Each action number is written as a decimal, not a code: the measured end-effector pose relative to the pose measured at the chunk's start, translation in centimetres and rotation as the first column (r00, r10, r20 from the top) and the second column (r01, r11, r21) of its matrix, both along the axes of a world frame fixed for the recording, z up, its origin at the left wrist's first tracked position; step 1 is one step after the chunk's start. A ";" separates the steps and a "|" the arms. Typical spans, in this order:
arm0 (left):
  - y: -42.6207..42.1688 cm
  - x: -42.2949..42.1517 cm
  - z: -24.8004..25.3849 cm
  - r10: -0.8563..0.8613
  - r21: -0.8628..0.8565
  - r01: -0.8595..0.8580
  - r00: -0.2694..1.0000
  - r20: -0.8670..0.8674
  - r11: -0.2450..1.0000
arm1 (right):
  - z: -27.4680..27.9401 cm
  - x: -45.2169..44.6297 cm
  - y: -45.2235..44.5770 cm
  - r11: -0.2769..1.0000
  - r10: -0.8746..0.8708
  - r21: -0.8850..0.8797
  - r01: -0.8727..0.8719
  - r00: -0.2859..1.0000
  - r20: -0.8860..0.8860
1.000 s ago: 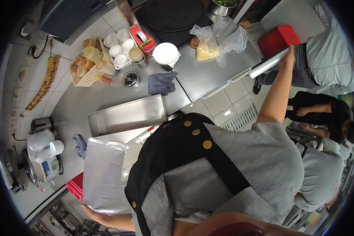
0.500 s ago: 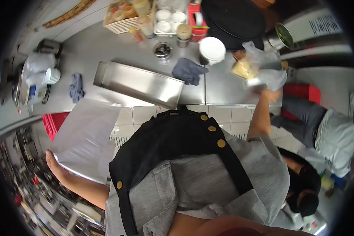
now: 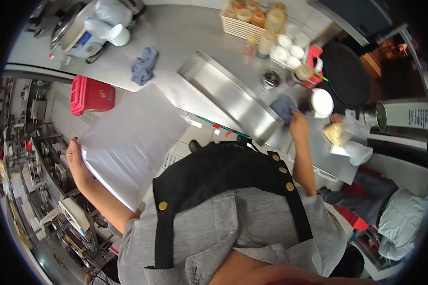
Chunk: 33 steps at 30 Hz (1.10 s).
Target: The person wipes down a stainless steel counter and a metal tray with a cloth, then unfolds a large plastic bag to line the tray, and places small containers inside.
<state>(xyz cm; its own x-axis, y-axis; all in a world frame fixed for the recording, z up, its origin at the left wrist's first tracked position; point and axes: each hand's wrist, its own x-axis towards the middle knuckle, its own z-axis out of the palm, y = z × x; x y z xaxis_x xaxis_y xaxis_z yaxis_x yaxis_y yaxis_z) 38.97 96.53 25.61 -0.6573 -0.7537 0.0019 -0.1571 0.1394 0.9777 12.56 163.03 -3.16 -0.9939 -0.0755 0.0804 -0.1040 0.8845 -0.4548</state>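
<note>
My left hand (image 3: 75,156), fingers closed at its outer edge, holds a large translucent plastic sheet or bag (image 3: 133,137), which hangs tilted in front of the counter. Its far edge reaches the counter's front. My right hand (image 3: 298,126) is at the right end of a crumpled blue-grey cloth (image 3: 283,108), its fingers bent onto the cloth's edge. Just left of that cloth, a long rectangular steel pan (image 3: 233,95) lies across the steel counter (image 3: 171,33), its near end at the front edge.
Behind the pan stand a basket of sauce bottles (image 3: 242,31), white cups (image 3: 290,50), a dark-filled jar (image 3: 271,79) and a white-lidded tub (image 3: 322,103). Bagged yellow food (image 3: 335,133) lies right. A second cloth (image 3: 145,65) lies left, above a red bin (image 3: 92,95). A person (image 3: 399,213) is at right.
My right hand has moved from beside the bagged food to the blue-grey cloth near the pan. The view has turned left. My left hand still holds the plastic.
</note>
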 end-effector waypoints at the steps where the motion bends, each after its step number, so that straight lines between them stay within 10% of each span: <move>1: -1.1 0.8 -0.3 0.038 0.051 -0.036 0.998 -0.053 0.998 | 3.2 0.2 -1.8 0.998 -0.048 0.026 0.049 0.999 -0.023; 4: -2.9 1.4 -0.1 0.109 0.224 -0.068 0.978 -0.178 0.972 | 10.2 1.5 -10.9 0.995 0.100 0.001 -0.104 0.958 -0.268; 6: -6.2 2.1 -0.4 -0.195 0.233 0.252 0.951 -0.242 0.939 | 10.5 2.5 -16.7 0.967 0.254 0.024 -0.254 0.946 -0.202; 9: -10.4 4.0 -2.3 -0.051 0.115 0.070 0.986 -0.158 0.991 | 9.0 3.9 -23.8 0.909 0.412 0.064 -0.411 0.911 0.003; 21: -19.4 2.4 -2.8 -0.247 0.225 0.276 0.958 -0.148 0.935 | 7.4 5.2 -25.7 0.945 0.156 0.278 -0.174 0.984 0.086; 24: -18.8 0.5 -2.2 -0.268 0.115 0.271 0.963 -0.044 0.956 | 9.3 3.4 -26.4 0.833 -0.066 0.524 -0.178 0.908 0.414; 33: -16.0 -2.6 -3.2 -0.206 -0.067 0.201 0.976 -0.071 0.977 | 9.7 -7.3 -49.2 0.763 0.645 0.057 -0.644 0.755 -0.119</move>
